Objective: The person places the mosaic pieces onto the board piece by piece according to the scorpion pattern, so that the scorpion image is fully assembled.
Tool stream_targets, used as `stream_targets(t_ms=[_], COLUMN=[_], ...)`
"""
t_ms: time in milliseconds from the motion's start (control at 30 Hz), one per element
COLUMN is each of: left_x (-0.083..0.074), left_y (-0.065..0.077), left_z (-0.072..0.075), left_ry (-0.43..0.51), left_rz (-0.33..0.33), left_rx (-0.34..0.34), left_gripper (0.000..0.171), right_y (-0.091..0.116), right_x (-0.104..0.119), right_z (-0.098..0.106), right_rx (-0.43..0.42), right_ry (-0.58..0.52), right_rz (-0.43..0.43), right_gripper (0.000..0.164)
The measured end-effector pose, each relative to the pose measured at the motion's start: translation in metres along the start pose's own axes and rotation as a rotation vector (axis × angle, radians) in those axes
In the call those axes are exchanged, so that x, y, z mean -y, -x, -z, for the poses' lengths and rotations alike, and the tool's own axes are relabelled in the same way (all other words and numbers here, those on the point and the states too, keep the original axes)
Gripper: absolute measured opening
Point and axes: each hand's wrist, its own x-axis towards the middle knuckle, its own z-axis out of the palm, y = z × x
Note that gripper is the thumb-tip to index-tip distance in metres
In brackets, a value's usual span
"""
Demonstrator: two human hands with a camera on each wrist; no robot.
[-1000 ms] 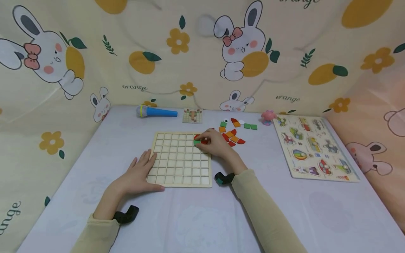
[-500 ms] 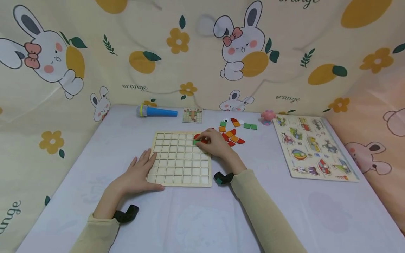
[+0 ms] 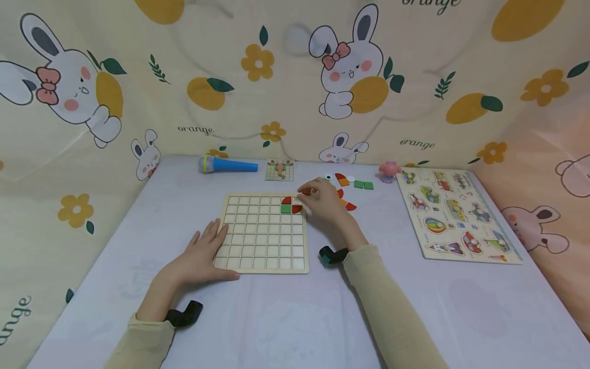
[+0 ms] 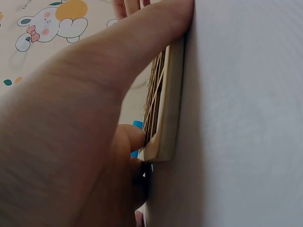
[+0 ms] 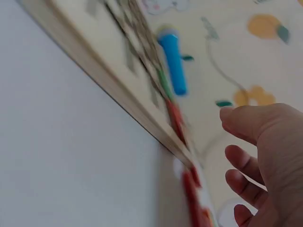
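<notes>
A wooden grid board (image 3: 261, 240) lies on the table. In its upper right corner sit a green square piece (image 3: 286, 209) and red rounded pieces, one above it (image 3: 287, 200) and one to its right. My left hand (image 3: 200, 256) rests spread along the board's left side, thumb at the front edge; the left wrist view shows fingers against the frame. Just off the upper right corner is my right hand (image 3: 324, 205), fingers loosely bent, with nothing between them in the right wrist view (image 5: 270, 156). It partly hides loose red, orange and green pieces.
Two green squares (image 3: 363, 185) and a red rounded piece (image 3: 351, 207) lie right of the board. Behind stand a blue toy microphone (image 3: 235, 164), a pattern card (image 3: 279, 170) and a pink toy (image 3: 389, 170). A picture puzzle board (image 3: 456, 218) lies at right.
My right hand has left the pieces in the board's corner and moved up and right toward the loose pieces, uncovering a red piece beside the green square. The left hand stays put.
</notes>
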Motion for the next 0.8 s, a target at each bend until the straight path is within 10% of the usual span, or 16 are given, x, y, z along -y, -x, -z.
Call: stream_targets(t_ms=[433, 800], left_x=[0.005, 0.004], left_y=[-0.002, -0.002], left_z=[0.002, 0.0], left_ry=[0.022, 0.033], left_rz=[-0.018, -0.014], left_rx=[-0.002, 0.005], left_gripper=[0.132, 0.131], right_y=[0.017, 0.015], right_x=[-0.06, -0.08], right_z=[0.082, 0.066], right_rx=[-0.405, -0.269], right_ry=[-0.099, -0.058], right_rz=[-0.216, -0.328], right_gripper=[0.028, 0.033])
